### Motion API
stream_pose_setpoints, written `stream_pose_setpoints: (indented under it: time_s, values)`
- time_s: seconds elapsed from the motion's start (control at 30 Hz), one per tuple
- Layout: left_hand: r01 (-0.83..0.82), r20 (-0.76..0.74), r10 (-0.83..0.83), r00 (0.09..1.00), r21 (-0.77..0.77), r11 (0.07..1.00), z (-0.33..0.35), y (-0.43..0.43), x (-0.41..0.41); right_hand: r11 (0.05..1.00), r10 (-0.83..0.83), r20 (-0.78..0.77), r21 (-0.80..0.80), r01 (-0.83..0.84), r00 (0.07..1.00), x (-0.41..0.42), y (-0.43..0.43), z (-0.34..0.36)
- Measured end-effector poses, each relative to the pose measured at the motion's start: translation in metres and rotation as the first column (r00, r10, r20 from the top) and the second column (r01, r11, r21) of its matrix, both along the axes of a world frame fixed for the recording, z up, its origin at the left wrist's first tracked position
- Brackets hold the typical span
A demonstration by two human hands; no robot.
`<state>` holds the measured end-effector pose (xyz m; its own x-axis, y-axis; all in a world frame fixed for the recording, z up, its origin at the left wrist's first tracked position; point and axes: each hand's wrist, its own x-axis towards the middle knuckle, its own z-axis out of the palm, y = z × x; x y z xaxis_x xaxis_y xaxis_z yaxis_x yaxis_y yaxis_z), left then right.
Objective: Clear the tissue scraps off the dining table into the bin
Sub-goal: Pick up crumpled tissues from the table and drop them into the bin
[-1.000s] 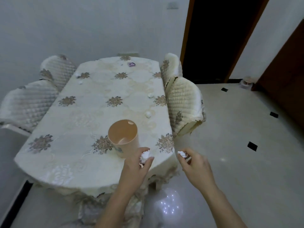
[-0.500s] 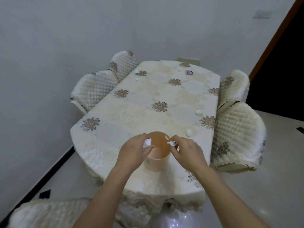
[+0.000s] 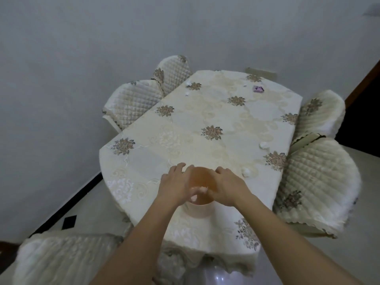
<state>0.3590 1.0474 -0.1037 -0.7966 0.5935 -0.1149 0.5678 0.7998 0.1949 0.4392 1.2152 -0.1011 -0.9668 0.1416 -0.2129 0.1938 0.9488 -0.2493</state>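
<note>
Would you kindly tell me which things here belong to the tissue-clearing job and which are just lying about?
Job: peach round plastic bin; white crumpled tissue scrap by the near right edge; second white scrap further along; left hand and right hand over the bin.
Lying about: small purple object; cream quilted chair covers; floral cream tablecloth.

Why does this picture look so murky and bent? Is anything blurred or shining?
Head view: the light is dim and greyish, with no hard shadows; the wide lens bows the table and tilts the wall; the left hand, right hand and the tissue in the bin look smeared; a pale glare sits on the floor.
</note>
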Motion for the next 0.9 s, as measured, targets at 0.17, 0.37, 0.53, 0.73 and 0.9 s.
stream_pose_setpoints:
  time_s: [0.17, 0.37, 0.53, 0.73, 0.9]
  values:
    - [-0.009, -0.195, 0.023, 0.981, 0.074, 0.997, 0.009, -0.011, 0.001, 0.997, 0.007, -0.236, 0.071, 0.01, 0.972, 0.001, 0.002, 0.014]
    - [-0.005, -0.269, 0.043, 0.962, 0.141, 0.99, 0.044, -0.011, -0.001, 0.993, 0.018, -0.35, 0.118, 0.025, 0.937, -0.004, -0.002, 0.048]
    - [0.019, -0.384, 0.062, 0.921, 0.204, 0.979, 0.081, -0.014, -0.002, 0.984, 0.032, -0.414, 0.175, 0.045, 0.91, -0.006, -0.006, 0.081]
    - [0.078, -0.455, 0.042, 0.89, 0.241, 0.967, 0.109, -0.015, 0.003, 0.981, 0.005, -0.483, 0.17, 0.088, 0.876, 0.002, -0.01, 0.108]
    - [0.154, -0.468, -0.013, 0.884, 0.264, 0.952, 0.118, -0.004, 0.018, 0.973, -0.059, -0.499, 0.165, 0.162, 0.865, 0.029, -0.006, 0.113]
